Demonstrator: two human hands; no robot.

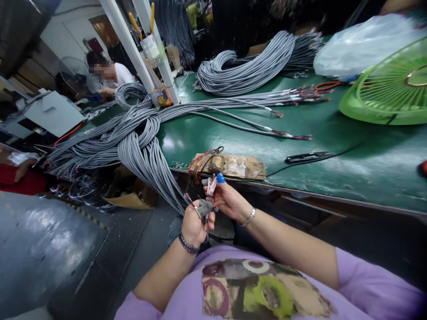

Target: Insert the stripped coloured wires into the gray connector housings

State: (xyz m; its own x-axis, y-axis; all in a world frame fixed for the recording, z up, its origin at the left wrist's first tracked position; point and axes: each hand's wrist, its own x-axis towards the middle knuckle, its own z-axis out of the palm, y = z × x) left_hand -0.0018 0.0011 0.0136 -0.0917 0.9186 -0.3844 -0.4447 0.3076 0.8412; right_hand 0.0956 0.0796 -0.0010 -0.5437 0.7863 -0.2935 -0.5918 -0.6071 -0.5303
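Note:
My left hand (195,224) is closed around the end of a grey cable, with thin coloured wires (189,200) sticking out past the fingers. Grey coverings wrap some of its fingertips. Close beside it, my right hand (233,203) is bent in a pinch, a blue cap (220,178) on its thumb. A small pale pink piece (211,186) shows at its fingertips; whether it is held or worn I cannot tell. Reddish wire ends (218,202) lie between the two hands. Just beyond them, a worn wooden block (238,166) with a cord sits at the table edge.
On the green table (213,138) lie bundles of grey cables (247,66), black thread snips (305,157) and a green fan (387,95). A white plastic bag (363,44) is at the back right. White posts (133,49) rise behind. Another person (122,73) sits far left.

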